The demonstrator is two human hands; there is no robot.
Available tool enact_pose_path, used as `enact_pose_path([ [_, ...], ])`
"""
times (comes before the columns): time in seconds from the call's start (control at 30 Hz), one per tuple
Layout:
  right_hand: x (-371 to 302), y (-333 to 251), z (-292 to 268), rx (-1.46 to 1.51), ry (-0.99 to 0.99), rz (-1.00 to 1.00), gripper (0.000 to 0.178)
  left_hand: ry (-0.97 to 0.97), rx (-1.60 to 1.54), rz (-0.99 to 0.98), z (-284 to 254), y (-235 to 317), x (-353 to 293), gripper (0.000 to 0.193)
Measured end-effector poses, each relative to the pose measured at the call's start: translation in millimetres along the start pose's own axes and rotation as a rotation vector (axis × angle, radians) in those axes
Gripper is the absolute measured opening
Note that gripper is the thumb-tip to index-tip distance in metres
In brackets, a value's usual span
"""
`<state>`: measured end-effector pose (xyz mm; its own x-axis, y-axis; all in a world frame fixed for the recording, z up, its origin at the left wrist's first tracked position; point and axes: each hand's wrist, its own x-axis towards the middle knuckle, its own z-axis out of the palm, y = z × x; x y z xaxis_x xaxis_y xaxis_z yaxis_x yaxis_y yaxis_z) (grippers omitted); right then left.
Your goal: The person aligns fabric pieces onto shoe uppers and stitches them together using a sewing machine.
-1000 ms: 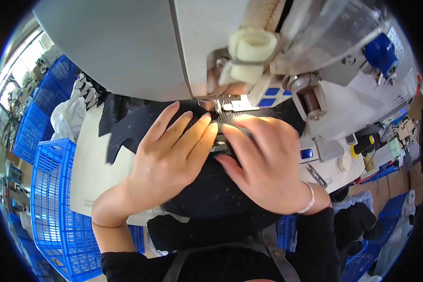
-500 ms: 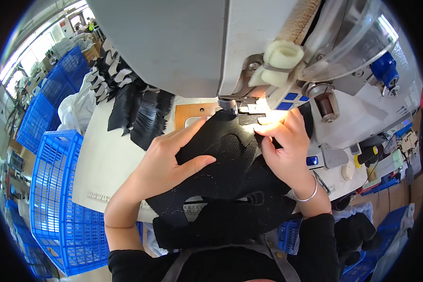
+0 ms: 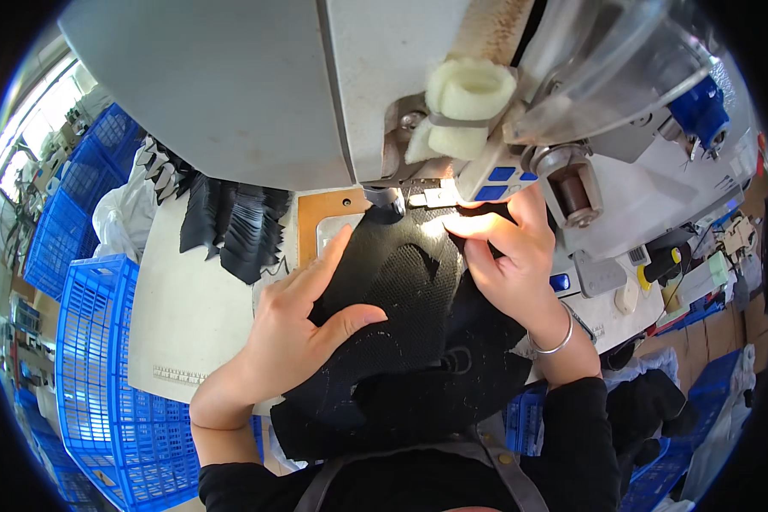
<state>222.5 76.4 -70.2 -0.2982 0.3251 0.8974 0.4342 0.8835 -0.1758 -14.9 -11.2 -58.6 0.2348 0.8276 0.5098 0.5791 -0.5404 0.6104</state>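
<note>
A black mesh fabric piece, perforated in the middle and with pale marked lines, lies under the needle area of a sewing machine and drapes towards my lap. My left hand rests on its left edge, fingers stretched and thumb spread apart. With thumb and forefinger pinched together, my right hand grips the fabric's right side beside the lit metal presser foot. The needle itself cannot be made out. A silver bracelet circles my right wrist.
Stacked black cut pieces lie on the pale tabletop at the left. A blue plastic crate stands beside the table. A brown thread bobbin and a pale foam roll are mounted on the machine.
My view has tilted and shifted, so the machine sits further left and lower. The fabric's far edge has gone further under the machine, and its front folds lie differently. Both hands keep their poses.
</note>
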Motion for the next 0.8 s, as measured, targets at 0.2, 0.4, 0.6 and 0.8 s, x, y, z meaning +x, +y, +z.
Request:
enact_pose_path([
  [0.2, 1.5, 3.2, 5.7, -0.063, 0.009, -0.068, 0.043, 0.032, 0.101, -0.004, -17.0, -4.7, 7.4, 0.06],
  [0.4, 0.5, -0.7, 5.2, -0.097, -0.011, -0.053, 0.046, 0.009, 0.447, 0.384, -14.5, 21.5, 22.4, 0.05],
  [0.6, 9.0, -10.2, 5.0, -0.213, -0.03, -0.129, 0.033, 0.056, 0.568, 0.411, 25.3, 20.2, 21.3, 0.057],
  [0.8, -0.5, -17.9, 11.6, -0.336, -0.005, -0.275, 0.025, 0.13, 0.566, 0.369, 26.8, 16.2, 20.7, 0.036],
])
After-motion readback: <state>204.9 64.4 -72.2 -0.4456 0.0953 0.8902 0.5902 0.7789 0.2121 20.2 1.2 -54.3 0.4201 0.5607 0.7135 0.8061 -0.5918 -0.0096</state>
